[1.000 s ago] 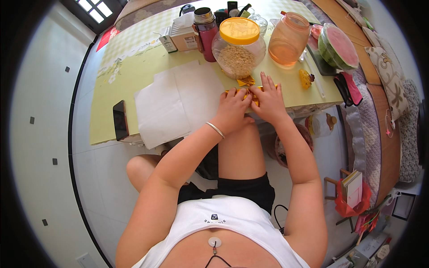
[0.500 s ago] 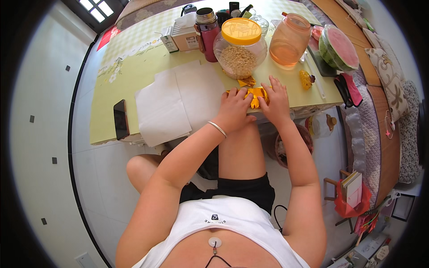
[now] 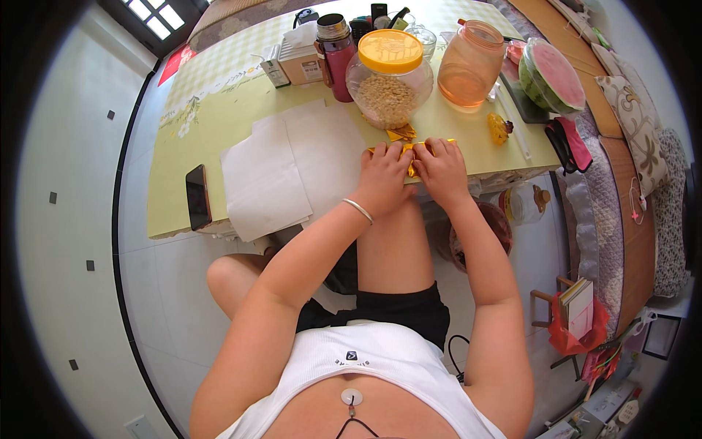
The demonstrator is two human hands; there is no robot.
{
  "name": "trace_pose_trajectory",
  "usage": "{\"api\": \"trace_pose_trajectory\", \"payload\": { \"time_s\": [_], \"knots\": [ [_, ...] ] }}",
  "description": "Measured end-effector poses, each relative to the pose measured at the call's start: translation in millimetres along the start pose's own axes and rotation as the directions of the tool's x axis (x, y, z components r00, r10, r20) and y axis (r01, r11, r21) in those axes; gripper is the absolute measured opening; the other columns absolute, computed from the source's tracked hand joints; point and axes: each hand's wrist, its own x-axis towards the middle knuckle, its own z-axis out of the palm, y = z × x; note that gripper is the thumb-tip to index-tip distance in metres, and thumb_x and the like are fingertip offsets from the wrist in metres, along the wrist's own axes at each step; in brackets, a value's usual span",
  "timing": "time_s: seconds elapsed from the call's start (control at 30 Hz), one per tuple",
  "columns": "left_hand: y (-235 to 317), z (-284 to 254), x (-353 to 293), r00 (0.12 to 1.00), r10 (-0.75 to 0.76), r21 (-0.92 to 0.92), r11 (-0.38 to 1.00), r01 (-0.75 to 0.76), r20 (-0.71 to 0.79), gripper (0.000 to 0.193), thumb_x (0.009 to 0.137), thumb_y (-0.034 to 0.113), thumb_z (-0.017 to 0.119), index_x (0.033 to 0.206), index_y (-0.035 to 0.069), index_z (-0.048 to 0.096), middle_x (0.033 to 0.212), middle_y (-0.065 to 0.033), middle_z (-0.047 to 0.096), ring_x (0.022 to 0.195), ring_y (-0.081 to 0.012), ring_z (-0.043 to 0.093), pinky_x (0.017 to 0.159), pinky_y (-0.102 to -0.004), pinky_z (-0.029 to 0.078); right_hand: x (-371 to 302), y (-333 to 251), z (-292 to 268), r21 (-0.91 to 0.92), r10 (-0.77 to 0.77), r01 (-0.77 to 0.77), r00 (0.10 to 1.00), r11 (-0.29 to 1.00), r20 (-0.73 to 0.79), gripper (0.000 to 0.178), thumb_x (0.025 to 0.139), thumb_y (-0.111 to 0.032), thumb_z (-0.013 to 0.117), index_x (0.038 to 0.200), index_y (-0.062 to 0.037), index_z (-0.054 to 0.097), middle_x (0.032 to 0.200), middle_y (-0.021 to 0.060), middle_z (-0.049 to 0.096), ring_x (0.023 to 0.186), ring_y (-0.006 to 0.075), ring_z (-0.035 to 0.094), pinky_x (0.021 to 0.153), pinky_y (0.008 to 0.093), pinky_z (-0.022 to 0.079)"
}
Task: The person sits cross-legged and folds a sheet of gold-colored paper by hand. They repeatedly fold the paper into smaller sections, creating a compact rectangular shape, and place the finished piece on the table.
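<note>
A piece of shiny gold foil paper (image 3: 413, 171) lies at the table's near edge, mostly covered by my hands. My left hand (image 3: 384, 174) presses its left part with bent fingers. On its right part my right hand (image 3: 442, 171) has its fingers curled down close together, thumb near the middle. Both hands are closed on the foil, side by side; the fingertips' exact grip is hidden. Just beyond, a smaller folded gold foil piece (image 3: 401, 134) rests before a clear jar with a yellow lid (image 3: 390, 84), which holds pale kernels or beans.
White paper sheets (image 3: 267, 172) and a phone (image 3: 197, 196) lie to the left. Behind stand a thermos (image 3: 337, 62) and a pinkish jar (image 3: 470, 66). At right are a cut watermelon (image 3: 552, 77) and a small yellow object (image 3: 500, 129). A bin (image 3: 479, 238) stands below the table edge.
My right hand has come slightly down and left, its fingers curling from stretched to bent over the foil. Less gold shows between the hands. My left hand has hardly moved.
</note>
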Motion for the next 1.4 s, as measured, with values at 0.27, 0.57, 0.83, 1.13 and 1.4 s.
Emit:
{"api": "trace_pose_trajectory", "payload": {
  "time_s": [0.27, 0.57, 0.83, 1.13, 1.4],
  "knots": [
    [2, 2, 2, 1.000, -0.019, -0.003, 1.000, 0.019, -0.024, 0.074, 0.072, 0.039, 0.083, 0.135, 0.013, 0.055, 0.133, -0.0078, 0.053, 0.122, -0.0303, 0.047, 0.102, -0.0504, 0.037, 0, 6, 3, 0.047, -0.001, 0.002, 1.000, 0.999, -0.021, 0.029, 0.090, -0.024, 0.068, 0.117, -0.0141, 0.067, 0.113, 0.0080, 0.059, 0.114, 0.0297, 0.056, 0.108, 0.0547, 0.040],
    [-5, -5, -13, 0.997, -0.021, -0.078, 0.997, 0.015, -0.078, 0.076, 0.074, 0.033, 0.083, 0.140, 0.010, 0.053, 0.148, -0.0128, 0.048, 0.138, -0.0348, 0.042, 0.111, -0.0528, 0.033, -21, 18, 0, 0.159, 0.124, -0.098, 0.980, 0.982, -0.157, 0.033, 0.093, -0.019, 0.066, 0.124, -0.0070, 0.067, 0.138, 0.0133, 0.061, 0.134, 0.0333, 0.052, 0.116, 0.0553, 0.033],
    [-54, -49, -63, 0.989, -0.054, -0.066, 0.997, 0.045, -0.140, 0.079, 0.078, 0.031, 0.081, 0.145, 0.003, 0.049, 0.149, -0.0211, 0.049, 0.136, -0.0401, 0.045, 0.113, -0.0537, 0.033, -33, 7, -24, 0.189, 0.049, 0.003, 0.961, 0.982, -0.271, 0.026, 0.089, -0.002, 0.065, 0.114, -0.0026, 0.070, 0.125, 0.0145, 0.068, 0.120, 0.0363, 0.062, 0.111, 0.0508, 0.041],
    [-117, -87, -176, 0.973, -0.229, 0.052, 0.972, 0.231, -0.034, 0.120, 0.063, 0.045, 0.090, 0.155, -0.002, 0.030, 0.159, -0.0259, 0.033, 0.148, -0.0428, 0.031, 0.119, -0.0556, 0.024, -7, -76, -9, 0.350, -0.268, 0.282, 0.959, 0.893, -0.089, 0.037, 0.084, -0.009, 0.071, 0.121, -0.0050, 0.068, 0.131, 0.0138, 0.066, 0.126, 0.0332, 0.059, 0.111, 0.0482, 0.043],
    [-160, -54, -220, 0.932, -0.272, 0.103, 0.947, 0.303, -0.239, 0.069, 0.076, -0.009, 0.053, 0.145, -0.002, 0.046, 0.148, -0.0269, 0.047, 0.140, -0.0416, 0.044, 0.115, -0.0528, 0.035, 19, -151, 28, 0.247, -0.399, 0.323, 0.829, 0.914, 0.393, 0.094, 0.082, -0.039, 0.079, 0.152, 0.0037, 0.033, 0.160, 0.0232, 0.033, 0.149, 0.0397, 0.031, 0.122, 0.0492, 0.026]
  ]
}}
